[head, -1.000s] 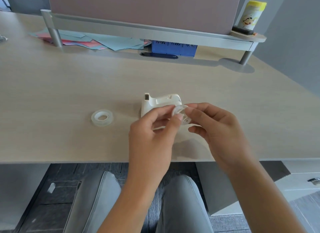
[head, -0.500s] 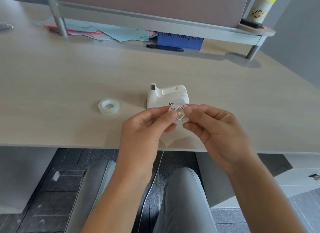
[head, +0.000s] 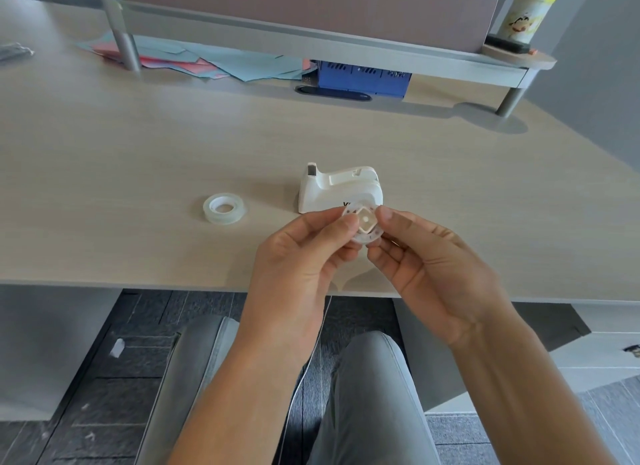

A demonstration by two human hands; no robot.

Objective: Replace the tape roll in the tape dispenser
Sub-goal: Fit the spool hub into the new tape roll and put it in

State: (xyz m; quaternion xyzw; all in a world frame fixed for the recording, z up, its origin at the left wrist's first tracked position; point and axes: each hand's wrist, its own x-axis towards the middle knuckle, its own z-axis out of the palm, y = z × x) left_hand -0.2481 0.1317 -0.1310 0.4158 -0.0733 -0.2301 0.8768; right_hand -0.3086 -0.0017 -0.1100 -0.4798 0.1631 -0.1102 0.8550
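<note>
A white tape dispenser (head: 341,189) stands on the light wooden desk (head: 138,146), its cutter end pointing left. Just in front of it I hold a small round white spool core (head: 364,224) between both hands. My left hand (head: 301,257) pinches its left rim with thumb and fingers. My right hand (head: 426,260) grips its right rim. The core's face with a diamond-shaped hub is turned up toward me. A clear tape roll (head: 224,208) lies flat on the desk, well to the left of the dispenser and apart from both hands.
A raised shelf (head: 311,39) runs along the back of the desk, with coloured papers (head: 221,61) and a blue box (head: 363,77) under it. A yellow-lidded canister (head: 526,11) stands on its right end. The desk's front edge lies just under my wrists.
The spool core has been turned so its flat face with the diamond hub now shows. My hands stay in front of the dispenser; the view has tilted slightly.
</note>
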